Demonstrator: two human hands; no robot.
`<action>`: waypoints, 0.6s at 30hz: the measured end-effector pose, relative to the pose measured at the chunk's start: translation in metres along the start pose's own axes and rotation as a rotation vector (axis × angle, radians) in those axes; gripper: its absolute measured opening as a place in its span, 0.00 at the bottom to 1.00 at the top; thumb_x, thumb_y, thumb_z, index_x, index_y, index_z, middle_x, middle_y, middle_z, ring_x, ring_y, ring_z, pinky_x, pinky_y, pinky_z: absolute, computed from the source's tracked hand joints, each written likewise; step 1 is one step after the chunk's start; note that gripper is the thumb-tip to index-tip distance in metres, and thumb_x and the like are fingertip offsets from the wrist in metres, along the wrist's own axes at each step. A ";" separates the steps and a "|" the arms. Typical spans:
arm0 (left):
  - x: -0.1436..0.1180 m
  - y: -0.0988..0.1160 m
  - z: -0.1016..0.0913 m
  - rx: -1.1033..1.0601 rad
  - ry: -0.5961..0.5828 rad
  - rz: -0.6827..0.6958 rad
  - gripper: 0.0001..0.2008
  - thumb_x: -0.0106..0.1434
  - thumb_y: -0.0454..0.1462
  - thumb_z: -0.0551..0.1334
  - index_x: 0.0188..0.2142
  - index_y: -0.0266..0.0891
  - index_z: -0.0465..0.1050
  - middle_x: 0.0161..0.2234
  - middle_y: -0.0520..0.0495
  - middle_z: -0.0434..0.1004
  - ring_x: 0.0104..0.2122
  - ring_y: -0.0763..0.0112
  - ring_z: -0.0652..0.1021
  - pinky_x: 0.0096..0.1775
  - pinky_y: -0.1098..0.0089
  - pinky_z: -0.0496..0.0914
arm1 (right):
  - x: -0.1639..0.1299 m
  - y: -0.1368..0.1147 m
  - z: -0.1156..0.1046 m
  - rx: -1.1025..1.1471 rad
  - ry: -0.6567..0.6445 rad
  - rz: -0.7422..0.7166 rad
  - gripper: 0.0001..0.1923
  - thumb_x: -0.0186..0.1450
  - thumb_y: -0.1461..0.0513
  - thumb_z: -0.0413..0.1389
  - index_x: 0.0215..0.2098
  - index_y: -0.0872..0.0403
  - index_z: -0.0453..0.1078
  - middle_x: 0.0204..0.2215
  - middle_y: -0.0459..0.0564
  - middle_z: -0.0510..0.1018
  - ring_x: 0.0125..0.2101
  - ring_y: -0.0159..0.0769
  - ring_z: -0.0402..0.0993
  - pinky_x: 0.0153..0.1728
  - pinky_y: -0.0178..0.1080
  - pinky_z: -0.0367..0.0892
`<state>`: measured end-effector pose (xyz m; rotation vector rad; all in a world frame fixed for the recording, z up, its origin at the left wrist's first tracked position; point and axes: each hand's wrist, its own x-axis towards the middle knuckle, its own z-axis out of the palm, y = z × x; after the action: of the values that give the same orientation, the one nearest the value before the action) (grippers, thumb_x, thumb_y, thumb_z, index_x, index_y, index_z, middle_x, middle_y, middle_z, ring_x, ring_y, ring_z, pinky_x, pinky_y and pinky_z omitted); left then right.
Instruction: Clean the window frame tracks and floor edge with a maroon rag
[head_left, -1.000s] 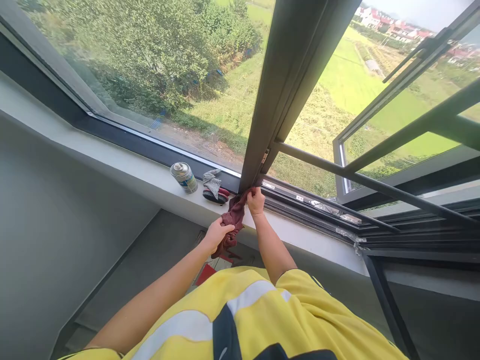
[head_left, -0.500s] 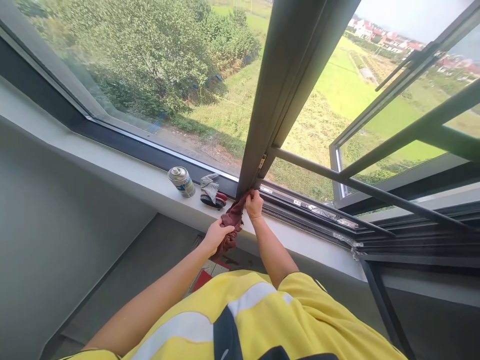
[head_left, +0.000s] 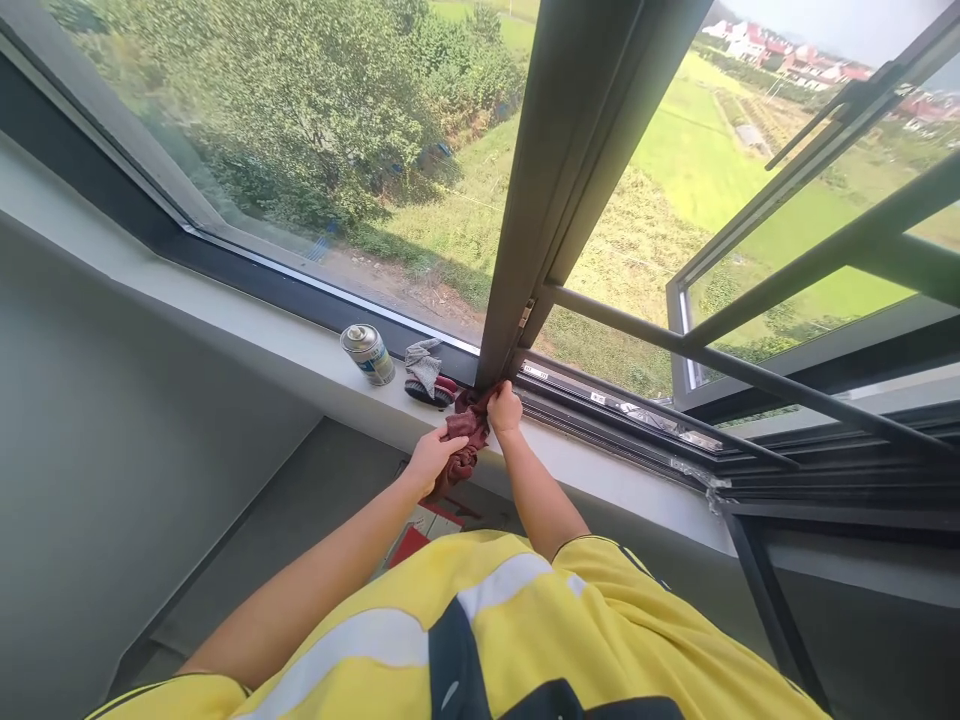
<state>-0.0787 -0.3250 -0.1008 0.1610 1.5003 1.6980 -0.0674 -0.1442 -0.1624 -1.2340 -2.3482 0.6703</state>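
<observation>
A dark red rag (head_left: 462, 432) is bunched between both my hands at the foot of the dark window mullion (head_left: 559, 180). My right hand (head_left: 504, 409) presses the rag's upper end against the base of the mullion, where it meets the lower window track (head_left: 637, 420). My left hand (head_left: 433, 456) grips the rag's lower end just below the white sill (head_left: 300, 350). The rest of the rag hangs under that hand.
On the sill to the left stand a spray can (head_left: 368, 354) and a grey glove on a red-and-black object (head_left: 427, 373). An open window sash (head_left: 810, 220) swings outward at right. Red and white items (head_left: 420, 535) lie on the floor below.
My left hand has drawn closer to my right hand, bunching the rag tighter by the mullion base. The right hand stays at the same spot.
</observation>
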 end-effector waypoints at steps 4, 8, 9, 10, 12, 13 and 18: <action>-0.002 -0.003 -0.002 -0.016 0.013 0.003 0.25 0.45 0.40 0.70 0.43 0.35 0.74 0.38 0.42 0.79 0.34 0.62 0.78 0.34 0.64 0.73 | -0.003 0.000 -0.020 0.075 -0.060 0.009 0.06 0.63 0.63 0.49 0.37 0.55 0.65 0.29 0.49 0.74 0.30 0.35 0.70 0.31 0.32 0.59; -0.003 -0.006 -0.006 -0.075 0.013 0.009 0.25 0.45 0.40 0.70 0.43 0.35 0.73 0.38 0.41 0.79 0.33 0.64 0.78 0.35 0.65 0.73 | -0.010 -0.017 -0.031 0.288 0.083 -0.098 0.10 0.65 0.58 0.44 0.37 0.53 0.63 0.30 0.46 0.75 0.31 0.32 0.70 0.34 0.31 0.61; -0.003 -0.007 -0.007 -0.077 0.016 0.012 0.25 0.45 0.40 0.70 0.43 0.34 0.73 0.37 0.41 0.79 0.33 0.64 0.78 0.35 0.65 0.73 | -0.010 -0.023 -0.029 0.284 0.128 -0.088 0.10 0.65 0.57 0.44 0.37 0.53 0.63 0.29 0.46 0.75 0.31 0.33 0.70 0.34 0.32 0.61; -0.003 -0.007 -0.007 -0.078 0.018 0.015 0.25 0.45 0.40 0.70 0.43 0.34 0.73 0.37 0.41 0.79 0.33 0.64 0.78 0.35 0.66 0.72 | -0.010 -0.028 -0.025 0.254 0.165 -0.059 0.09 0.65 0.57 0.45 0.35 0.53 0.63 0.29 0.46 0.74 0.30 0.34 0.70 0.33 0.32 0.60; -0.004 -0.007 -0.008 -0.090 0.013 0.023 0.25 0.44 0.40 0.70 0.42 0.34 0.73 0.38 0.41 0.79 0.33 0.64 0.78 0.35 0.66 0.72 | -0.008 -0.036 -0.012 0.169 0.201 0.021 0.08 0.64 0.58 0.47 0.34 0.54 0.64 0.26 0.47 0.73 0.29 0.36 0.70 0.32 0.34 0.59; -0.004 -0.007 -0.008 -0.104 0.008 0.022 0.25 0.44 0.40 0.70 0.42 0.34 0.73 0.38 0.41 0.79 0.33 0.63 0.78 0.35 0.66 0.72 | -0.008 -0.037 -0.003 0.139 0.194 0.062 0.07 0.63 0.59 0.48 0.33 0.54 0.64 0.25 0.47 0.73 0.28 0.37 0.69 0.31 0.34 0.58; -0.006 -0.007 -0.016 -0.112 0.026 0.010 0.24 0.43 0.40 0.70 0.41 0.34 0.73 0.35 0.43 0.79 0.30 0.65 0.77 0.32 0.66 0.71 | -0.011 -0.034 0.031 0.167 0.129 0.247 0.03 0.59 0.62 0.52 0.29 0.54 0.63 0.24 0.49 0.72 0.27 0.39 0.69 0.30 0.36 0.57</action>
<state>-0.0812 -0.3417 -0.1090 0.0867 1.4213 1.7931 -0.1003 -0.1769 -0.1691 -1.4578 -2.0112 0.8209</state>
